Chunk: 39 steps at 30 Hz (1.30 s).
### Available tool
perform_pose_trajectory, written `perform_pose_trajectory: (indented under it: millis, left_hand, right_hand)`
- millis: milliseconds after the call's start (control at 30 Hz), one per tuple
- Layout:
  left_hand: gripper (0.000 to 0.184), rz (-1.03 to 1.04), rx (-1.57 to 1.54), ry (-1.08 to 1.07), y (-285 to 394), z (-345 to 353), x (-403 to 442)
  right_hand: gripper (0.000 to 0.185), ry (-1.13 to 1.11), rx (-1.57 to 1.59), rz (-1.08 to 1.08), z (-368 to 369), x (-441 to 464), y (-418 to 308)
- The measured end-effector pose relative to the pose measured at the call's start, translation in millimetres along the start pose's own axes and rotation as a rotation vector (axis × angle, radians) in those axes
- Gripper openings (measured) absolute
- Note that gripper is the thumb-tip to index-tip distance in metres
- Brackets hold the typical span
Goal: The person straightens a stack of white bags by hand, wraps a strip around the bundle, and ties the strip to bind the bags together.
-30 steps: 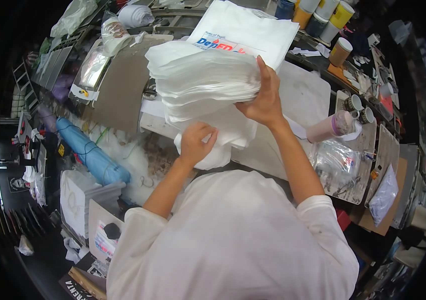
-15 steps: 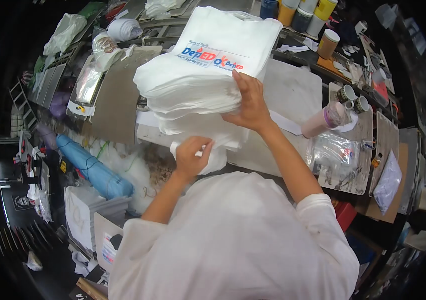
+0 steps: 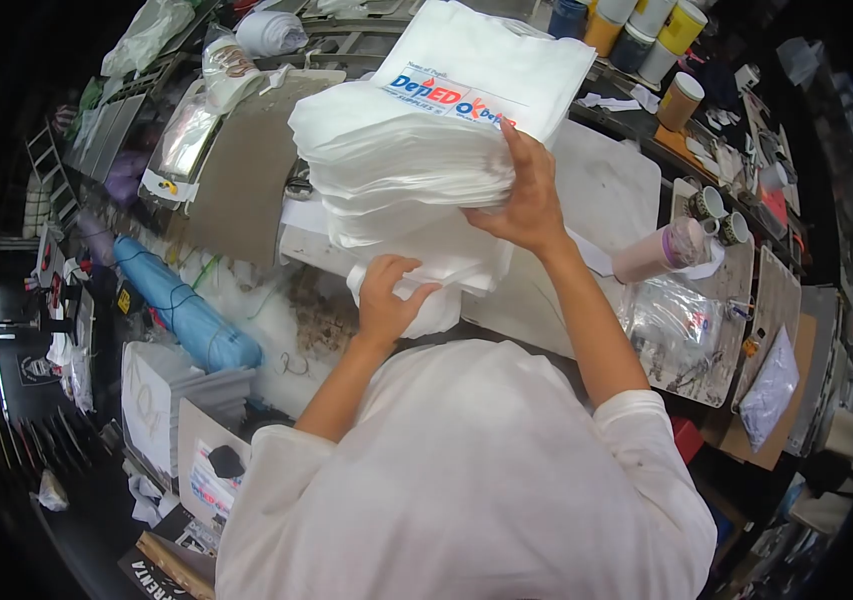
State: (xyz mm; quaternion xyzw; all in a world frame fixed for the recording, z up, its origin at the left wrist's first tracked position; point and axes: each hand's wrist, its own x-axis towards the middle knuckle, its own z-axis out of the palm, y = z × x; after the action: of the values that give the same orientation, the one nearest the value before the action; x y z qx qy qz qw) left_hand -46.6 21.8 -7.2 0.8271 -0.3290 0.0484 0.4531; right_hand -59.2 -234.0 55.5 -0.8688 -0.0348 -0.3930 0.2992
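Note:
A thick stack of white printed fabric sheets [image 3: 406,160] lies on the table, its top bearing blue and red "DepED" lettering. My right hand [image 3: 526,195] grips the stack's right edge, thumb below and fingertips on the print. At the lower front of the stack is my left hand [image 3: 386,300], beside the hanging white fabric [image 3: 436,312]. Its thumb and forefinger are apart; the other fingers are curled and partly hidden against the fabric.
Right of the stack stands a pink tumbler [image 3: 658,252] near two patterned mugs [image 3: 711,203]. Ink jars [image 3: 631,45] line the back right. A blue wrapped roll [image 3: 186,305] lies at the left, above stacked white boards [image 3: 151,405].
Since the middle frame, the view has shifted, and the left thumb and forefinger have parted. The right hand keeps its hold on the stack's edge. More print shows than in the oldest frame.

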Motion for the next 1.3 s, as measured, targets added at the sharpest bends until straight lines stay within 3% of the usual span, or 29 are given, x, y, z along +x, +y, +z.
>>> perform_pose_trajectory:
  millis: [1300]
  left_hand:
    - [0.022,0.095,-0.031,-0.051,-1.1,3.1,4.5]
  right_hand:
    - [0.118,-0.051,0.023,0.062,-5.1,3.7,-7.9]
